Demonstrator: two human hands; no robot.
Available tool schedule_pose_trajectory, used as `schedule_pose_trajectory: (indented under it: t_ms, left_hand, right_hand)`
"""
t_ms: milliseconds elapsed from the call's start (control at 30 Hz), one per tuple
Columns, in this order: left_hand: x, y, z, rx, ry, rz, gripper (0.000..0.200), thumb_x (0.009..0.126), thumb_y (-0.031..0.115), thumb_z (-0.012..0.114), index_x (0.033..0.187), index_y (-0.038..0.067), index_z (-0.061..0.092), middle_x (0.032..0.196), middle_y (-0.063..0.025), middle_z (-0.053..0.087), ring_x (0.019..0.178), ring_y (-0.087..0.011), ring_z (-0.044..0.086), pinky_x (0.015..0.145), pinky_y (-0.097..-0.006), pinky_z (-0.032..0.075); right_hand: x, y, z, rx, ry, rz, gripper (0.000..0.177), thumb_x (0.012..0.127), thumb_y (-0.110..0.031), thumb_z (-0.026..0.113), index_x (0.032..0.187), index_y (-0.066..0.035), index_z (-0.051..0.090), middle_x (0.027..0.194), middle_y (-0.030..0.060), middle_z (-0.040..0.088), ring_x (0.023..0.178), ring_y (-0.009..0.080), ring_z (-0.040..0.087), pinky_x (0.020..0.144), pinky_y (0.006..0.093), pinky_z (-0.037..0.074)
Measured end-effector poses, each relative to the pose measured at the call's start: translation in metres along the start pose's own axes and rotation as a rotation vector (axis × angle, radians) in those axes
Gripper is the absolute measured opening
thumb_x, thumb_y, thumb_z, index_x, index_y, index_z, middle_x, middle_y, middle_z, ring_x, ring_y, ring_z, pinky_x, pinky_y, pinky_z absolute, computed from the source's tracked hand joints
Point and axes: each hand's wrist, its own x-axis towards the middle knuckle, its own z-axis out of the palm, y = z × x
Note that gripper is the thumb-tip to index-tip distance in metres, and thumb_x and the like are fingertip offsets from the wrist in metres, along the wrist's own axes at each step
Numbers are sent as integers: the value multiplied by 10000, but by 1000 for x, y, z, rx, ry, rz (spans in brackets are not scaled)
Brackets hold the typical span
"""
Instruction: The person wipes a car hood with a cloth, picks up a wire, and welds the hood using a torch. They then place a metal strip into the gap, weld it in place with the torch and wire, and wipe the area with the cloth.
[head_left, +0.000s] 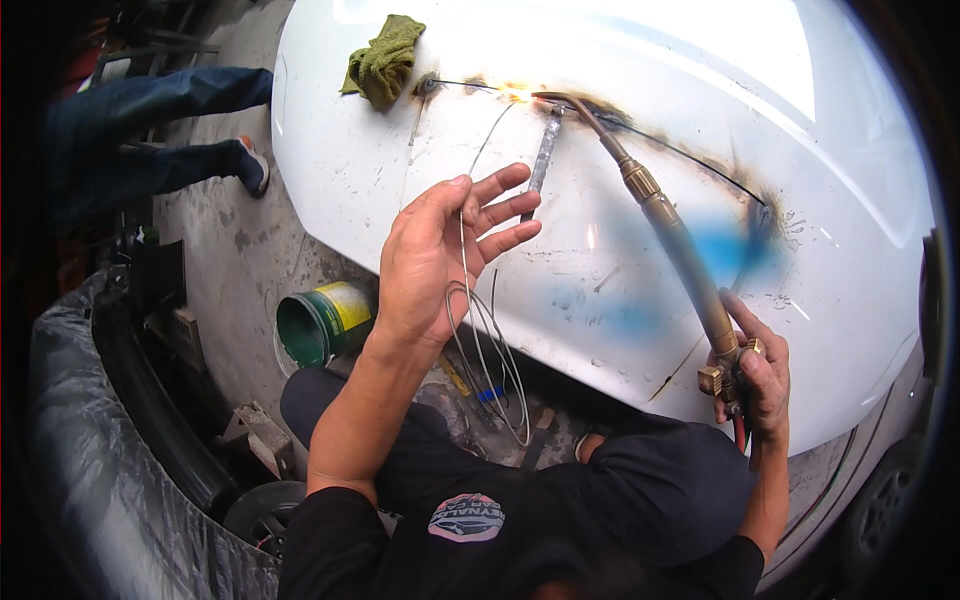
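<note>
My left hand (425,250) pinches a thin welding wire (487,142) between thumb and forefinger, with the other fingers spread. The wire's loose coil dangles below that hand. In my right hand (765,375) is a brass gas welding torch (680,240), gripped at its valve end. Its bent nozzle points left along a dark seam (690,153) in a white car panel (390,200). Wire tip and nozzle meet at a bright glowing spot, with scorched metal around it. A narrow grey metal strip (545,155) lies on the panel just below the nozzle.
A folded green cloth (385,62) rests on the panel's far left. Blue paint (730,255) marks its right side. A green bucket (303,330) lies on its side on the floor. Another person's legs (190,100) show at left, near a plastic-covered car part (80,400).
</note>
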Motion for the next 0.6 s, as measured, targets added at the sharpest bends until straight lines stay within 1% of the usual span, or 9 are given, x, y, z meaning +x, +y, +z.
schedule_pose_trajectory:
  t_ms: [200,267,300,333,367,400,467,600]
  left_hand:
    - [1,-2,-2,-9,15,-6,379,1062,214,380,1167,-122,521,1344,-359,551,1219,-441,603,997,-506,566]
    - [2,-3,-4,-21,6,-5,320,1060,209,389,1062,-63,557,1344,-355,556,1219,-442,605,998,-511,566]
    - [3,-3,-5,-21,6,-5,320,1060,209,389,1062,-63,557,1344,-355,556,1219,-442,605,998,-511,566]
    - [3,-5,-8,-39,-13,-2,296,1059,209,394,991,-29,557,1343,-354,558,1221,-443,604,1000,-514,564]
    - [3,-5,-9,-58,-32,2,293,1058,208,398,919,5,557,1343,-354,560,1224,-444,603,1001,-516,563]
    - [3,-5,-8,-57,-32,2,293,1058,208,398,919,5,557,1343,-354,560,1224,-444,603,1001,-516,563]
    - [2,-4,-6,-28,-19,6,313,1057,210,402,820,52,532,1340,-356,562,1227,-444,601,1004,-516,560]
    - [2,-2,-4,-17,12,-7,326,1058,210,399,807,50,531,1341,-357,560,1233,-443,597,1003,-514,562]
  right_hand:
    - [0,1,0,11,3,-4,855,862,-421,688,1466,118,413,767,150,643,603,232,717,378,280,548]
    - [0,1,-1,10,-4,-6,853,862,-419,688,1466,118,414,769,152,644,604,233,717,378,280,548]
    - [0,1,-2,8,-11,-7,851,862,-416,688,1465,118,415,770,153,645,605,235,718,377,280,548]
    - [0,1,-1,8,-11,-7,851,862,-416,688,1465,118,415,770,153,645,605,235,718,377,280,548]
    - [0,1,-1,8,-10,-4,849,863,-414,688,1465,118,415,771,154,646,606,237,718,377,280,548]
    - [0,1,-1,7,-9,-2,846,864,-413,687,1464,118,416,773,155,647,607,238,719,376,280,548]
    - [0,1,-1,4,-9,-3,846,864,-412,688,1464,119,416,773,156,648,608,240,719,376,280,548]
    - [0,0,0,3,-4,-6,850,863,-415,688,1463,122,415,771,157,651,606,239,719,375,279,546]
